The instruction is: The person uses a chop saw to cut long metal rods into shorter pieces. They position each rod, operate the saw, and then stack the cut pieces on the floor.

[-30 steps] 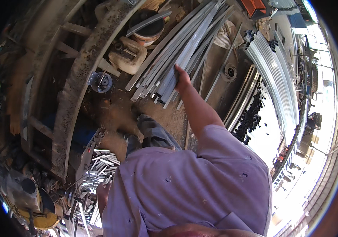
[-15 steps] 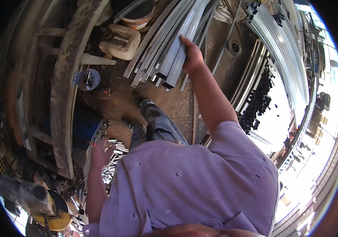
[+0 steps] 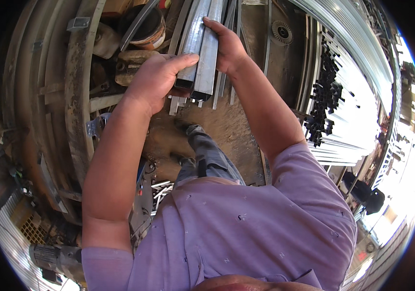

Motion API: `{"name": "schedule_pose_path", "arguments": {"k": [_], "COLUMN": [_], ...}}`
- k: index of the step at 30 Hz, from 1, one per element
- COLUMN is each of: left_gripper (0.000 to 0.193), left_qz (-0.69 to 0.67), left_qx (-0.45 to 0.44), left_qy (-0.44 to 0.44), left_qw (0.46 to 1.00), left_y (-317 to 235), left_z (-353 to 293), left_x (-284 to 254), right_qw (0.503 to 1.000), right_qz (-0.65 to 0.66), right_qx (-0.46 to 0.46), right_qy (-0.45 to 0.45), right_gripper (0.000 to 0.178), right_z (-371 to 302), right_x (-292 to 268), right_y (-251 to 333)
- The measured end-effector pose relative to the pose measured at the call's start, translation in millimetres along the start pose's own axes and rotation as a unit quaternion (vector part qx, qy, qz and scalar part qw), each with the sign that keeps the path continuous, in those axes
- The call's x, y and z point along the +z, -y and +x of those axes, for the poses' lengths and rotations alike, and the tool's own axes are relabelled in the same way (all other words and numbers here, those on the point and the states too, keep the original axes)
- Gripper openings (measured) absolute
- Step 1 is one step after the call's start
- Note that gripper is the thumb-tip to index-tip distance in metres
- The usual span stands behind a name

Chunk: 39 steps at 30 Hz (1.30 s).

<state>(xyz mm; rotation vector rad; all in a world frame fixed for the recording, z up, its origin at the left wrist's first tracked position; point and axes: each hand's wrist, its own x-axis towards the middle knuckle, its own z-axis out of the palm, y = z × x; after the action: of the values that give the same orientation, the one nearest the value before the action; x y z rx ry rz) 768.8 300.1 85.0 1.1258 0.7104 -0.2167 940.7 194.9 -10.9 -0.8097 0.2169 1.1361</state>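
Observation:
Two square metal tubes lie side by side in front of me, their open ends toward my body. My left hand [image 3: 153, 80] grips the left tube [image 3: 195, 39] near its end, thumb on top and fingers hidden underneath. The right tube [image 3: 207, 68] is gripped from its right side by my right hand [image 3: 229, 48], its thumb over the upper face. Thinner metal bars [image 3: 174, 104] show under and beside the pair. The far ends of the tubes run out of view at the top.
At the left stand a dirty jerrycan [image 3: 127, 68], a dark bucket [image 3: 144, 29] and a rusty beam [image 3: 77, 97]. Long shiny profiles [image 3: 362, 53] and a stack of dark-ended tubes [image 3: 326, 92] lie at the right. A round slotted disc [image 3: 282, 32] rests on the floor.
My left hand has come up from beside the cut metal pieces to the left tube's end. My right hand stays on the tubes, and the pair now sits higher in view.

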Motion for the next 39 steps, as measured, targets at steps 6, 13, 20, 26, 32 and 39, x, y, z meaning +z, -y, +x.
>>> {"name": "schedule_pose_path", "arguments": {"k": [6, 13, 20, 26, 32, 39], "left_gripper": [0.037, 0.038, 0.038, 0.035, 0.032, 0.037], "left_qz": [0.037, 0.042, 0.033, 0.031, 0.050, 0.105], "left_qx": [-0.023, -0.021, -0.017, 0.016, 0.054, 0.066], "left_qy": [0.041, 0.038, 0.072, 0.076, 0.062, 0.083], "left_qw": [0.998, 0.998, 0.997, 0.996, 0.995, 0.989], "left_y": [-25, -32, -46, -70, -100, -130], "left_z": [-10, -15, -11, -11, -12, -6], "left_x": [16, 36, 41, 52, 67, 73], "right_qw": [1.000, 0.997, 0.995, 0.998, 0.997, 0.996], "right_qz": [-0.019, -0.065, -0.089, -0.010, -0.044, -0.070], "right_qx": [-0.018, -0.024, -0.039, 0.026, 0.021, 0.015], "right_qy": [-0.014, -0.039, -0.018, 0.052, 0.064, 0.061], "right_gripper": [0.033, 0.027, 0.030, 0.027, 0.031, 0.035], "right_z": [-7, -22, -25, -29, -35, -45], "right_x": [0, 7, 13, 30, 47, 61], "right_y": [20, 38, 55, 86, 118, 145]}}
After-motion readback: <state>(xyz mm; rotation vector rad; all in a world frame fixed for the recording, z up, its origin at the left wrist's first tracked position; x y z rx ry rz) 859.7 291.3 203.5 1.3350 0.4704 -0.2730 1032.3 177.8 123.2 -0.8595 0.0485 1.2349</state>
